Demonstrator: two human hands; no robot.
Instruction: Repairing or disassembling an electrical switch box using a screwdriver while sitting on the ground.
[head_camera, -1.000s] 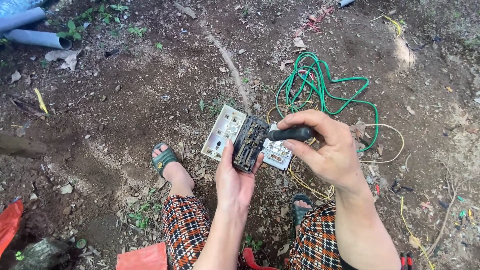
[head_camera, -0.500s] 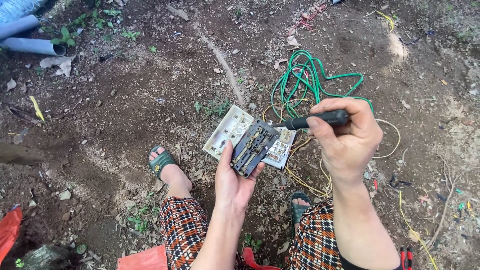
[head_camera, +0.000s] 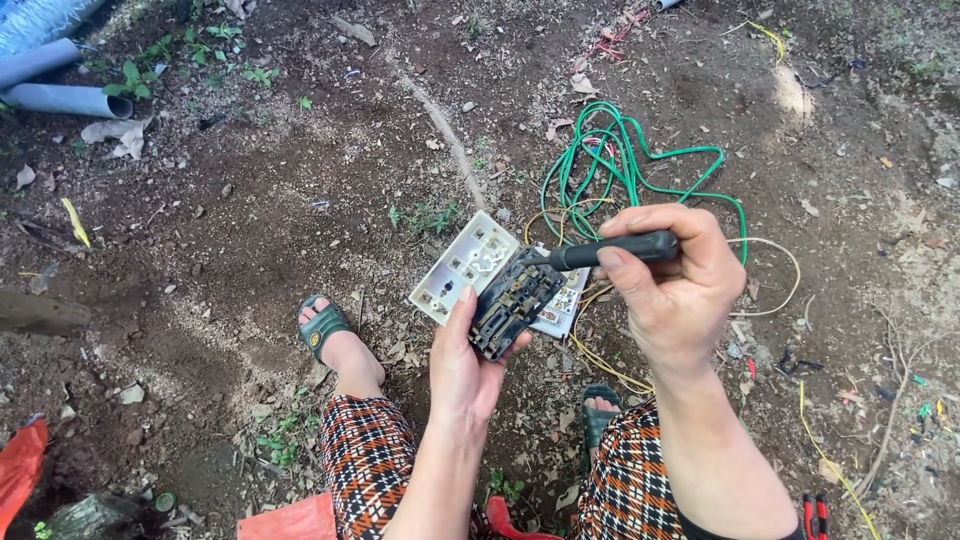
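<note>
My left hand (head_camera: 462, 362) holds a black electrical switch block (head_camera: 512, 301), its open side up. My right hand (head_camera: 672, 290) grips a black-handled screwdriver (head_camera: 610, 250), whose tip points left into the top of the block. Just beyond the block, a white switch plate (head_camera: 462, 266) with small square openings lies on the dirt. A second pale plate (head_camera: 562, 304) lies partly hidden under the block.
A coil of green wire (head_camera: 610, 165) and loose yellow wires (head_camera: 600, 355) lie on the soil behind my right hand. Grey pipes (head_camera: 55, 85) lie at the far left. My sandalled feet (head_camera: 325, 335) rest on the ground; red-handled pliers (head_camera: 815, 515) lie at the lower right.
My right hand has lifted and swung to the right with the screwdriver. The shaft now lies almost level, with its tip at the block. My left hand has stayed put.
</note>
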